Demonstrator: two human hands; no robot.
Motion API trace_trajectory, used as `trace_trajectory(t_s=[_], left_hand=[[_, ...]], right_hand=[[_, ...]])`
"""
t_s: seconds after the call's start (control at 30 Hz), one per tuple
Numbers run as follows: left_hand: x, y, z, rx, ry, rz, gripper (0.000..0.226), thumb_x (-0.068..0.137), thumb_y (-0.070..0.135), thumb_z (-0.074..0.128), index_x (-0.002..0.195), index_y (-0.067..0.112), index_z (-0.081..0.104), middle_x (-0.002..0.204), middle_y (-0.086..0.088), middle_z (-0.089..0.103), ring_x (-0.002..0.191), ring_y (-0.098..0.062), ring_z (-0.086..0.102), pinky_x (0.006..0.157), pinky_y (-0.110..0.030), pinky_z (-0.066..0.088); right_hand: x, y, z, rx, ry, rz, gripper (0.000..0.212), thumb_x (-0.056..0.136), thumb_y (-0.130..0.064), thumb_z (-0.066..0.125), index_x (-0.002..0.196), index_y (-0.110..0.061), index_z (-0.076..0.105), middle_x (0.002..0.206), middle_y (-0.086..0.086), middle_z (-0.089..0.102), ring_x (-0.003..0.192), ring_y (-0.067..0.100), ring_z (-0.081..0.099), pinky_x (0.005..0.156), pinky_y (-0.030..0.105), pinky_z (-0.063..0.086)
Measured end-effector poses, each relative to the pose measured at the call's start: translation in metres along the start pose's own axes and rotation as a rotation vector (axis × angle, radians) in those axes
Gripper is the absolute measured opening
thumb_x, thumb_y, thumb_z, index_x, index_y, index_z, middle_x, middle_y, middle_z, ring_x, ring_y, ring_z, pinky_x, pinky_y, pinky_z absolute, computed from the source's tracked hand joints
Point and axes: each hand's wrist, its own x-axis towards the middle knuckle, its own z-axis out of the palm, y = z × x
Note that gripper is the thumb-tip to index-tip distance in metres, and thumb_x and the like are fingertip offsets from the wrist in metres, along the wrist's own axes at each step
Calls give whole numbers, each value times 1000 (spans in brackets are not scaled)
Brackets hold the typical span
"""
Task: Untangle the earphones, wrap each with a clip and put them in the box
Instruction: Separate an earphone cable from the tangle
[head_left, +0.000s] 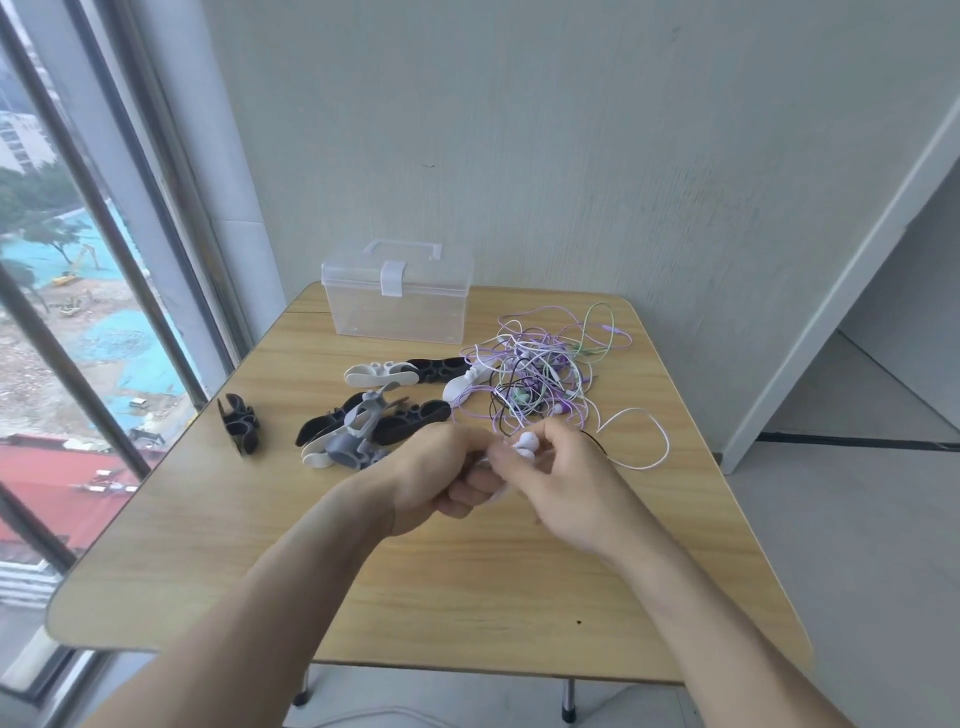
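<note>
Wooden and pale, the table (208, 545) filled the middle of the frame, with rounded corners and much bare surface in its lower half, toward the near edge. Both hands met at the centre of the frame, above the tabletop. The left hand (441, 480) had its fingers curled into a fist around something white that I could not see well. The right hand (558, 480) pinched white earbuds (527, 444) between thumb and fingers, and a white cable (660, 441) looped from there to the right, near the right edge of the table. The tangled earphones (540, 374), purple, white, green and black, lay right of centre, just above the hands. The clips (374, 410), black, white and grey, were heaped to the left of the tangle, and one black clip (239, 423) stood apart near the left edge. The clear box (397, 296), with lid closed, stood at the far edge by the wall.
</note>
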Motion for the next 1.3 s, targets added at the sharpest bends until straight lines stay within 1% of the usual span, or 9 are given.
trace_trajectory(t_s=[0.17,0.33,0.6,0.77,0.87,0.97,1.07,1.2,1.3], left_hand=[[-2,0,-4,-93,147,15,34,92,16,35,61,15,49,59,-5,30,51,-16,15,52,-29,7],[-7,1,-9,68,167,22,49,99,21,42,50,22,46,50,5,24,49,-14,12,46,-23,10],[-11,2,-7,140,262,72,55,105,41,41,59,11,47,49,-4,39,42,-15,25,44,-20,19],[-9,5,-3,31,402,9,32,94,16,46,67,7,60,53,-9,52,42,-19,39,47,-21,26],[-7,6,-8,24,507,0,20,86,4,47,69,6,57,53,-13,50,44,-22,41,48,-24,29],[-10,7,-19,-129,382,11,18,90,0,47,78,0,60,57,-12,54,46,-20,47,45,-23,29],[-14,8,-20,-228,192,95,21,97,8,51,98,-6,66,81,-12,62,61,-17,57,47,-22,38],[-13,1,-16,165,293,230,22,93,17,69,114,11,68,82,6,69,60,2,58,50,-10,39],[-12,-4,-15,460,184,277,16,96,22,65,100,9,73,74,6,65,65,-3,57,58,-15,42]], right_hand=[[-5,-2,25,39,44,-132,31,93,-36,66,117,-28,49,102,-11,68,67,8,68,82,39,57],[1,-1,18,251,-32,-116,25,88,-28,77,110,-19,69,85,-5,72,68,16,69,64,42,61],[2,-1,22,379,-63,-146,23,96,-13,66,119,-12,67,84,12,67,59,19,59,54,40,57],[2,-6,28,369,21,-203,11,96,-2,58,103,-4,66,58,-6,62,48,13,56,52,44,58],[-1,-11,26,294,-8,-238,10,95,-3,59,93,-11,63,52,-13,59,47,15,60,49,25,52],[-6,-13,26,248,28,-238,13,95,-7,60,88,-17,60,55,-13,62,47,22,64,47,18,45],[1,-8,22,272,153,-145,8,94,-10,60,89,-16,63,65,-2,64,44,22,64,52,42,52],[10,-3,8,312,141,-40,8,95,-13,59,91,-11,65,49,-1,54,43,19,60,72,58,54],[10,-2,1,229,62,-54,7,94,-15,59,93,-11,65,49,-2,56,43,18,59,71,58,54]])
